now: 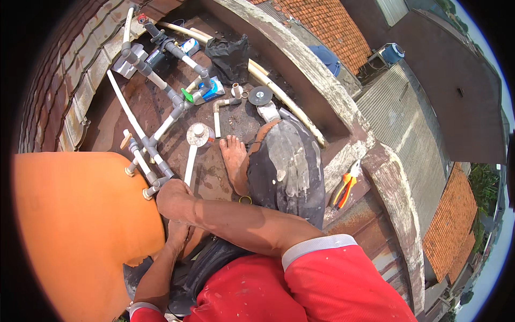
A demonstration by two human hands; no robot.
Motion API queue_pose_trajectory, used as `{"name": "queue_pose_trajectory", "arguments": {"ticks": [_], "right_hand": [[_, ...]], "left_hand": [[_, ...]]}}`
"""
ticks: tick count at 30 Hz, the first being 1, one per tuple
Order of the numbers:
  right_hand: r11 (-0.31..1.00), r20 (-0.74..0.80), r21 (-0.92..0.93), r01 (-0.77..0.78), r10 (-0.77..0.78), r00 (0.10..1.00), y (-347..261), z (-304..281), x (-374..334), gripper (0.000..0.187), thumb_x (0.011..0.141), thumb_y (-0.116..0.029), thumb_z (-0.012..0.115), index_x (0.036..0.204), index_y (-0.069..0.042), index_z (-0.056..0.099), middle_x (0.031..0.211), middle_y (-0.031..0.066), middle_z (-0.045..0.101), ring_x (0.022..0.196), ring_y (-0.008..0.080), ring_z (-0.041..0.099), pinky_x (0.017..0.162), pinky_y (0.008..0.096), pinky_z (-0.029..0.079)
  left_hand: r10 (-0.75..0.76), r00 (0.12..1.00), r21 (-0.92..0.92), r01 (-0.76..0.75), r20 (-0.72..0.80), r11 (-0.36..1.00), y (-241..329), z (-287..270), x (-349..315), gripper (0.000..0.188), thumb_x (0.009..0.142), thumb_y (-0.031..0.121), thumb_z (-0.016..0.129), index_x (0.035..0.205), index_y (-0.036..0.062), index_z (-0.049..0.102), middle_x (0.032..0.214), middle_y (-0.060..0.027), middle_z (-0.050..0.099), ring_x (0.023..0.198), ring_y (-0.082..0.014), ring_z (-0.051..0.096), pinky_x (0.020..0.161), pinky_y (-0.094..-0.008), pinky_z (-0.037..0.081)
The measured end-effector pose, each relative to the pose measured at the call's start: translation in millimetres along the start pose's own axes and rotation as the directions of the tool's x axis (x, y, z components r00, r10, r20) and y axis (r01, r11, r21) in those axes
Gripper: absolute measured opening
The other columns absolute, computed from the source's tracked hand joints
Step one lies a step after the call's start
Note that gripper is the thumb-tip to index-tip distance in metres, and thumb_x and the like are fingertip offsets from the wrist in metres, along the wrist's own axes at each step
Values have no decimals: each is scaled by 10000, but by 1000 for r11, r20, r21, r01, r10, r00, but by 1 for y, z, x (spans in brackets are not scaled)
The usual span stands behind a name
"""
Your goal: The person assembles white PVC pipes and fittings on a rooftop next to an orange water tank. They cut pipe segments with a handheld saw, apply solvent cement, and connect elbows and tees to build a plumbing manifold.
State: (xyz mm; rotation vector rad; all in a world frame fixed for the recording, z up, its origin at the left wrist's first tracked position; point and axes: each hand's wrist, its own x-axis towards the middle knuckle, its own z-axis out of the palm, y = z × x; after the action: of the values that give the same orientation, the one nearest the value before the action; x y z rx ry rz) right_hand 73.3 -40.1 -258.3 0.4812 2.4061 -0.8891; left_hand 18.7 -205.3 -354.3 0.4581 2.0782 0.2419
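Observation:
My right hand (176, 198) reaches across my body to the lower end of the grey-and-white PVC pipe assembly (140, 126), beside the orange water tank (86, 214). Its back faces up and it looks curled around the pipe end, though the fingertips are hidden. Just below it my left hand (177, 231) is mostly covered by the right forearm; its fingers do not show. Pipe fittings (151, 191) join the tank's side close to the right hand. A valve with an orange handle (126, 141) sits slightly farther up, and a green-handled valve (187, 95) beyond it.
A glue can (199, 134) stands near a loose elbow pipe (216, 115) and my bare foot (234, 161). An angle grinder (263, 102) lies by my knee. Pliers (346, 189) rest near the concrete ledge (332, 96). A black plastic bag (228, 58) lies at the back.

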Motion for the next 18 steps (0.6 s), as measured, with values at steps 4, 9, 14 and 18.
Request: {"name": "queue_pose_trajectory", "arguments": {"ticks": [4, 9, 14, 18], "right_hand": [[966, -333, -259, 10, -99, 938, -47, -83, -126, 388, 815, -232, 869, 1172, -84, 832, 1096, 96, 803, 1000, 268, 735, 806, 510, 563], [906, -704, -422, -24, -311, 639, -36, -68, -231, 404, 923, -231, 718, 1232, 19, 785, 1209, 214, 738, 1152, 346, 659, 1021, 564, 477], [904, -883, -342, 258, -403, 240, -22, -72, -213, 209, 880, -225, 698, 969, -48, 763, 956, 85, 690, 995, 271, 645, 835, 479, 497], [661, -842, -493, 565, -526, -119, -23, -83, -228, 173, 849, -196, 674, 914, -35, 672, 877, 79, 586, 932, 251, 637, 829, 418, 520]], "left_hand": [[141, 953, 373, -33, -266, 927, 101, -73, -101, 400, 989, 367, 802, 1208, 36, 749, 1031, -44, 768, 945, -166, 693, 845, -396, 526], [810, 396, 718, -391, -433, 576, 111, -205, -149, 320, 932, 179, 824, 808, 28, 570, 694, -89, 412, 672, -219, 459, 653, -410, 426], [907, 127, 894, -157, -402, 419, 120, -283, -243, 439, 992, 151, 784, 749, 23, 442, 661, -143, 389, 613, -283, 419, 591, -423, 369], [939, 117, 946, 60, -322, 317, 131, -258, -276, 466, 976, 182, 805, 721, 34, 444, 634, -161, 446, 608, -349, 477, 587, -454, 372]]}}
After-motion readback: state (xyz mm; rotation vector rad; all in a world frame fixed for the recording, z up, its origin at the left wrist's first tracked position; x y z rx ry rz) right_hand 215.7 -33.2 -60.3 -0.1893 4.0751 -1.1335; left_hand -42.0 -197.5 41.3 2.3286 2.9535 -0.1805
